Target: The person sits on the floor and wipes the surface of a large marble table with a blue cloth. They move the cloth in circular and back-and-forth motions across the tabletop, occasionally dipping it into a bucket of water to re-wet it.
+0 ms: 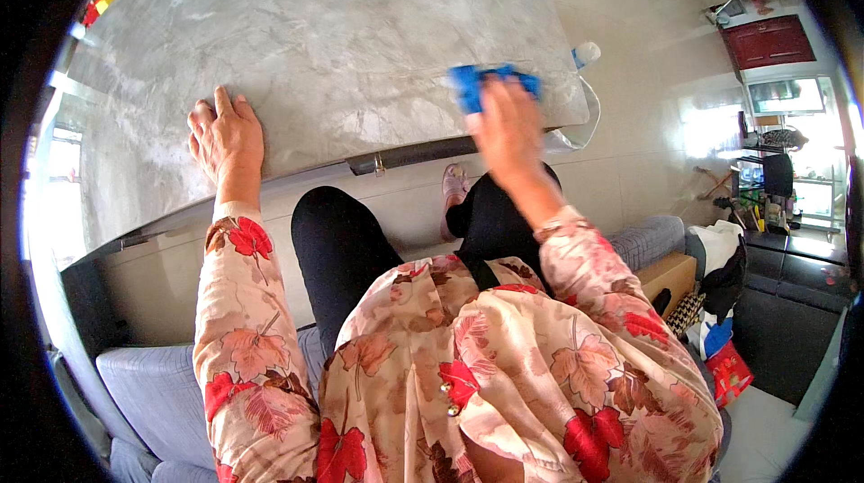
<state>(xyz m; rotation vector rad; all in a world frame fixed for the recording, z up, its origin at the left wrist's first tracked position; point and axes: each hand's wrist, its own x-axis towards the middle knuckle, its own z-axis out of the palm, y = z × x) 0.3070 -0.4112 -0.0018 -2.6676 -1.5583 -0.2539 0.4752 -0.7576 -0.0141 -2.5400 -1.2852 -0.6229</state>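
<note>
My left hand (228, 135) rests palm down on a grey marbled tabletop (351, 30), near its front edge. Its fingers are apart and nothing is in them. Towards the table's right end, my right hand (507, 128) presses a blue cloth (466, 88) against the surface. Motion blurs this hand and the cloth, and the hand covers part of the cloth. Below the right hand runs a dark strip (418, 153) along the table edge, with a small metal fitting (379, 164) on it.
Past the table's right end are a white-and-blue object (586, 54) and a curved white piece (587, 115). My knees are under the front edge. A grey sofa (158, 382) is behind me; a cardboard box (671, 277) and a red bag (729, 368) are at right.
</note>
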